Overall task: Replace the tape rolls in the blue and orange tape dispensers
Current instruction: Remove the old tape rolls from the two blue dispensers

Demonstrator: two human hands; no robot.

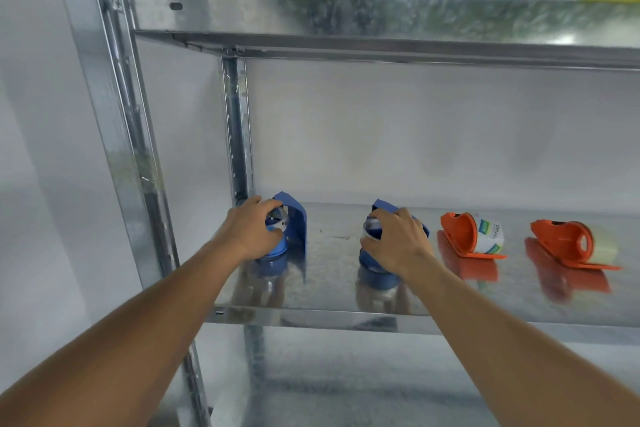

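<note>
both hands are gripping: the left hand (254, 230) is curling its fingers around the left blue dispenser (292, 224), the right hand (398, 241) around the right blue dispenser (379, 262) on the shelf (329, 317); two orange dispensers (462, 236) are sitting untouched to the right, so the task is seemingly just beginning

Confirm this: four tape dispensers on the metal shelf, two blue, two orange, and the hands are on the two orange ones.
Not quite. In the head view the left hand and right hand grip the two blue tape dispensers. The orange tape dispensers lie untouched on the metal shelf.
</note>
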